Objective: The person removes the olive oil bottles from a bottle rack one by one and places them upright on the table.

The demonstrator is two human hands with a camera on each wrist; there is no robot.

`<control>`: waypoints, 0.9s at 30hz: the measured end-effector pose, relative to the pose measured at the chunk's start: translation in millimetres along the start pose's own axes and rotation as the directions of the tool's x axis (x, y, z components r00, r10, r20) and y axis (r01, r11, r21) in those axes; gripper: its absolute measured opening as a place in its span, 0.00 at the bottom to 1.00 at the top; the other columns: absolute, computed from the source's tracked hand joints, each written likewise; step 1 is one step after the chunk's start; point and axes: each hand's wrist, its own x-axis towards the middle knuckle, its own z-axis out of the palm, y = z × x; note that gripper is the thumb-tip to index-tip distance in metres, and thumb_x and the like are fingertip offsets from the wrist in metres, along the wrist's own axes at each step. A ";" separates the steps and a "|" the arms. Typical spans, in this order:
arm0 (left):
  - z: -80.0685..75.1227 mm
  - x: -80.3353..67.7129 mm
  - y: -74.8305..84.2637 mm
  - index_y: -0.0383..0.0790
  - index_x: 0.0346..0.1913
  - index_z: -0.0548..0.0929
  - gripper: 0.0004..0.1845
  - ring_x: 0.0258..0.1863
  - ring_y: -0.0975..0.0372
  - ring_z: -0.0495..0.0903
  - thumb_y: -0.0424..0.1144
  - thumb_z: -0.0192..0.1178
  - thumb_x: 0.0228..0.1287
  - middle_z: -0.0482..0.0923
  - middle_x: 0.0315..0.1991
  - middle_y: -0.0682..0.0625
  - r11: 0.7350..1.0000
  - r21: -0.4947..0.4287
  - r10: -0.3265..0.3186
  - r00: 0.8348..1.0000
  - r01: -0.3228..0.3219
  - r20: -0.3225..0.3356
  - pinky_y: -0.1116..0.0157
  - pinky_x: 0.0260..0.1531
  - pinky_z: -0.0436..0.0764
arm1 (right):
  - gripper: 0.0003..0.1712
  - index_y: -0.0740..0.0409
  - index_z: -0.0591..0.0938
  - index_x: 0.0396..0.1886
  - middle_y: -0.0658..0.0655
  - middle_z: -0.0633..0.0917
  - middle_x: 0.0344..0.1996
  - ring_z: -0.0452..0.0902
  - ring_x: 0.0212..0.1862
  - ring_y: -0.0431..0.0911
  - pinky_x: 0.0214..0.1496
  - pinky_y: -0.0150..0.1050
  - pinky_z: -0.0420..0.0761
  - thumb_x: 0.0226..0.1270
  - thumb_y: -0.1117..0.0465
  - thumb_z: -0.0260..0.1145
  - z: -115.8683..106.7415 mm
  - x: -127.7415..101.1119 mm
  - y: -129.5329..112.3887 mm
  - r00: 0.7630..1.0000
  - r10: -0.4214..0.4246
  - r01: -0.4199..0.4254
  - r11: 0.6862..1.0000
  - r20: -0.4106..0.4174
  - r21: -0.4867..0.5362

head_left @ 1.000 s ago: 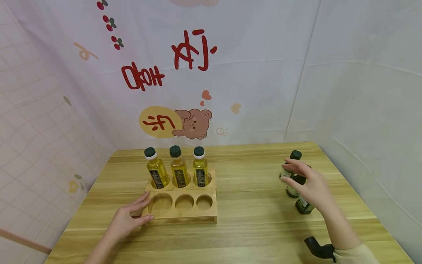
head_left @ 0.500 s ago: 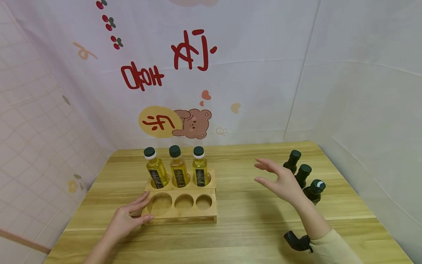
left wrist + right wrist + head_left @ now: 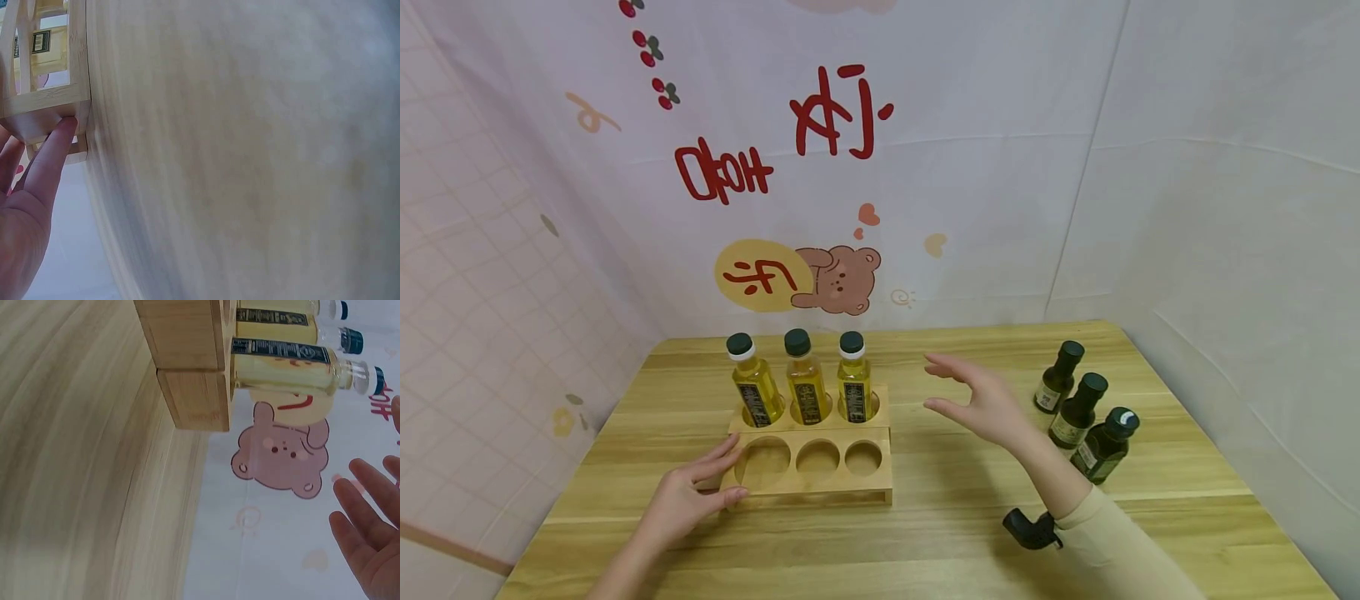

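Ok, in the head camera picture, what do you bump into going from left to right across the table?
Left hand → wooden rack with three yellow bottles → right hand → three dark bottles.

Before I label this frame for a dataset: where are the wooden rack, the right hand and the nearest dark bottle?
wooden rack (image 3: pixel 880 475), head view, on its bare front-right top.
right hand (image 3: pixel 988 404), head view, on the palm.
nearest dark bottle (image 3: pixel 1101 452), head view, on its body.
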 end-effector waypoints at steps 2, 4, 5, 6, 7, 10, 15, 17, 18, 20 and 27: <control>0.2 0.5 -0.5 0.41 0.60 0.83 0.34 0.64 0.50 0.70 0.49 0.77 0.49 0.71 0.68 0.54 1.000 0.000 0.001 1.000 -0.001 -0.001 0.84 0.54 0.60 | 0.37 0.54 0.75 0.68 0.52 0.85 0.55 0.79 0.57 0.51 0.59 0.54 0.76 0.59 0.54 0.77 4.7 5.1 -2.3 1.000 -0.009 0.009 1.000 -0.001 0.001; 0.5 0.8 -1.1 0.40 0.60 0.82 0.34 0.64 0.49 0.70 0.49 0.77 0.49 0.71 0.68 0.53 1.000 0.001 -0.003 1.000 0.003 0.003 0.84 0.54 0.60 | 0.37 0.55 0.76 0.67 0.53 0.85 0.54 0.80 0.57 0.50 0.60 0.54 0.75 0.58 0.55 0.77 9.8 9.9 -3.8 1.000 -0.019 0.019 1.000 -0.002 0.000; 0.5 1.0 -1.5 0.40 0.60 0.82 0.34 0.64 0.49 0.70 0.50 0.77 0.49 0.71 0.68 0.53 1.000 0.002 -0.008 1.000 0.008 0.005 0.83 0.54 0.61 | 0.37 0.55 0.76 0.67 0.53 0.85 0.54 0.80 0.57 0.50 0.60 0.53 0.75 0.58 0.55 0.77 12.3 12.2 -4.4 1.000 -0.025 0.025 1.000 -0.003 -0.002; 0.2 1.2 -1.4 0.40 0.60 0.82 0.34 0.64 0.49 0.70 0.50 0.77 0.50 0.71 0.68 0.52 1.000 0.009 -0.008 1.000 0.008 0.010 0.80 0.56 0.64 | 0.37 0.55 0.76 0.67 0.54 0.85 0.54 0.79 0.57 0.50 0.61 0.53 0.74 0.58 0.55 0.77 14.8 14.3 -5.1 1.000 -0.030 0.030 1.000 -0.003 0.002; 0.1 1.3 -1.4 0.40 0.61 0.82 0.35 0.64 0.49 0.70 0.51 0.77 0.50 0.70 0.68 0.53 1.000 0.014 -0.018 1.000 0.017 0.012 0.76 0.57 0.67 | 0.37 0.56 0.75 0.67 0.54 0.85 0.54 0.79 0.58 0.50 0.61 0.53 0.74 0.58 0.56 0.77 17.3 16.4 -5.6 0.999 -0.036 0.036 0.999 -0.004 0.003; -0.6 1.6 -0.8 0.40 0.61 0.82 0.36 0.65 0.51 0.70 0.53 0.76 0.50 0.70 0.69 0.54 0.999 0.027 -0.041 0.999 0.040 0.021 0.62 0.59 0.71 | 0.38 0.55 0.75 0.68 0.54 0.85 0.55 0.79 0.58 0.50 0.62 0.52 0.74 0.59 0.55 0.77 24.2 22.3 -7.2 0.999 -0.033 0.033 0.999 -0.002 0.018; -1.6 1.1 0.8 0.40 0.61 0.81 0.36 0.65 0.50 0.70 0.53 0.76 0.50 0.70 0.69 0.54 0.998 0.031 -0.053 0.998 0.053 0.022 0.52 0.58 0.72 | 0.38 0.56 0.74 0.69 0.55 0.84 0.56 0.78 0.59 0.50 0.62 0.49 0.74 0.60 0.56 0.76 32.9 31.5 -11.1 1.000 -0.011 0.011 0.994 -0.005 0.109; -1.8 0.8 1.0 0.41 0.61 0.82 0.35 0.65 0.49 0.70 0.52 0.76 0.50 0.70 0.69 0.54 0.998 0.032 -0.048 0.999 0.047 0.018 0.53 0.58 0.73 | 0.38 0.57 0.73 0.69 0.56 0.83 0.57 0.77 0.60 0.51 0.62 0.48 0.74 0.60 0.57 0.76 35.7 34.9 -12.7 1.000 -0.001 0.003 0.989 -0.011 0.150; -1.9 0.6 1.3 0.41 0.61 0.82 0.35 0.65 0.49 0.70 0.52 0.76 0.50 0.70 0.68 0.53 0.998 0.034 -0.043 0.999 0.043 0.016 0.53 0.58 0.73 | 0.39 0.57 0.73 0.70 0.55 0.83 0.57 0.77 0.60 0.50 0.62 0.47 0.74 0.60 0.57 0.76 37.1 36.6 -13.4 1.000 0.006 -0.004 0.986 -0.014 0.164; -2.2 0.7 1.5 0.41 0.61 0.82 0.35 0.65 0.49 0.70 0.52 0.76 0.50 0.70 0.69 0.53 0.999 0.033 -0.039 0.999 0.039 0.017 0.57 0.58 0.73 | 0.40 0.57 0.72 0.71 0.55 0.82 0.58 0.76 0.61 0.50 0.63 0.47 0.74 0.60 0.57 0.76 39.6 40.0 -15.0 1.000 0.022 -0.019 0.980 -0.014 0.196; -1.3 1.2 2.0 0.41 0.61 0.82 0.36 0.65 0.51 0.69 0.53 0.76 0.49 0.70 0.69 0.54 0.999 0.024 -0.044 0.999 0.043 0.021 0.72 0.56 0.70 | 0.41 0.54 0.69 0.73 0.56 0.80 0.61 0.74 0.64 0.50 0.64 0.47 0.72 0.60 0.59 0.76 45.2 50.5 -21.5 0.997 0.073 -0.069 0.954 -0.004 0.291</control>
